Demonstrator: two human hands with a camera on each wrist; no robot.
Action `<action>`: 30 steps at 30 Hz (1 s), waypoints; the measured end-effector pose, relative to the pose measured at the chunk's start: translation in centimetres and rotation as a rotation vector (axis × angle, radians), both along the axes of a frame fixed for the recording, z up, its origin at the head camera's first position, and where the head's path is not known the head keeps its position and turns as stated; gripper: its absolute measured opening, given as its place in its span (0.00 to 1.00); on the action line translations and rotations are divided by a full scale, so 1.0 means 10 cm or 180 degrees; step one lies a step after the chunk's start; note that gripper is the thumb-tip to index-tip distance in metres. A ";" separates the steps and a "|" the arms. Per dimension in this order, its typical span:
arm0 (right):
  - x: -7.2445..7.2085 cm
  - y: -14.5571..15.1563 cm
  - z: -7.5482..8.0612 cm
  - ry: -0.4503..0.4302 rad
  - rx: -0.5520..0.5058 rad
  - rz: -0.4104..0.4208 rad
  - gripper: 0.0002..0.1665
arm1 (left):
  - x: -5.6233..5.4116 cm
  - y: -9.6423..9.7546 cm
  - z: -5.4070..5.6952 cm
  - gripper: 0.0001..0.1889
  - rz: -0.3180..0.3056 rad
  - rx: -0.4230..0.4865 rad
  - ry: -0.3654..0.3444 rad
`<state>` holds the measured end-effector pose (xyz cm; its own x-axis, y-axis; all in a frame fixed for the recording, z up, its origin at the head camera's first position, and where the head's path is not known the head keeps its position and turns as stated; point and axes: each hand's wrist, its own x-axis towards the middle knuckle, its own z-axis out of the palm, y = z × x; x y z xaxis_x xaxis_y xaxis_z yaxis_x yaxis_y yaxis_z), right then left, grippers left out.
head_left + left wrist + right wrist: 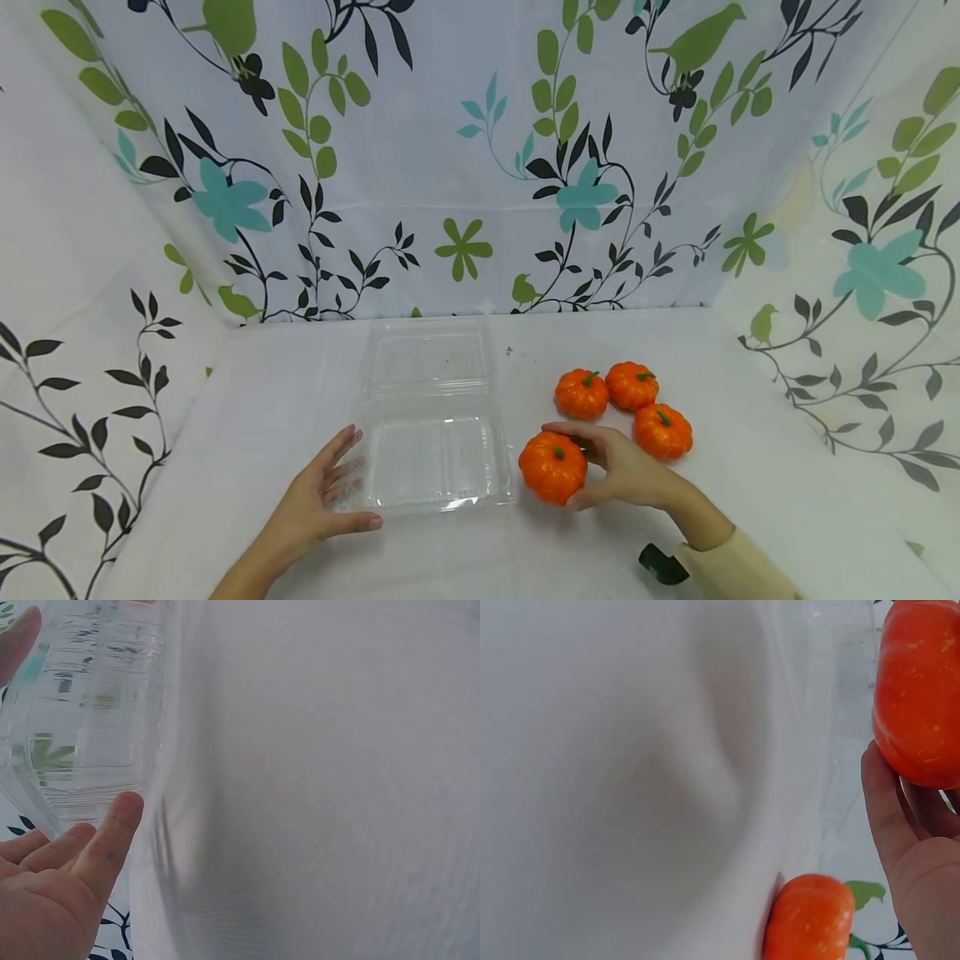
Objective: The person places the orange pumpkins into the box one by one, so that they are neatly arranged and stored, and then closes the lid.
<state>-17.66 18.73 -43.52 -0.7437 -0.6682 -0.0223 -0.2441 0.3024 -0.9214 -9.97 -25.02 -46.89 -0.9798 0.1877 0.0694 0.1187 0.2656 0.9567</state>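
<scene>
A small orange pumpkin (552,468) with a green stem is in my right hand (630,471), gripped from its right side with the thumb nearest me. The right wrist view shows the held pumpkin (919,694) apart from the white surface. To its left lies a clear plastic clamshell container (435,458), its lid (430,354) folded back away from me. My left hand (318,500) is at the container's left side, thumb and fingers spread, holding nothing. In the left wrist view its fingers (112,844) are beside the container wall; whether they touch it I cannot tell.
Several more orange pumpkins stand in a cluster beyond my right hand, the rightmost pumpkin (663,432) close to the wrist. A dark object (663,564) is by the right sleeve. Behind the white table (300,367) hangs a leaf-patterned cloth (420,167).
</scene>
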 end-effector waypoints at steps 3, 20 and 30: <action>-0.03 -0.09 0.03 -0.0036 -0.0111 0.0107 0.47 | 0.00 0.01 0.01 0.64 0.0022 0.0003 -0.0027; -0.11 -0.64 0.21 -0.0400 -0.0684 0.0320 0.48 | 0.02 0.02 0.03 0.64 0.0132 0.0005 -0.0293; -0.19 -0.97 0.29 -0.0619 -0.0839 0.0123 0.52 | 0.03 0.02 0.03 0.65 0.0148 0.0053 -0.0364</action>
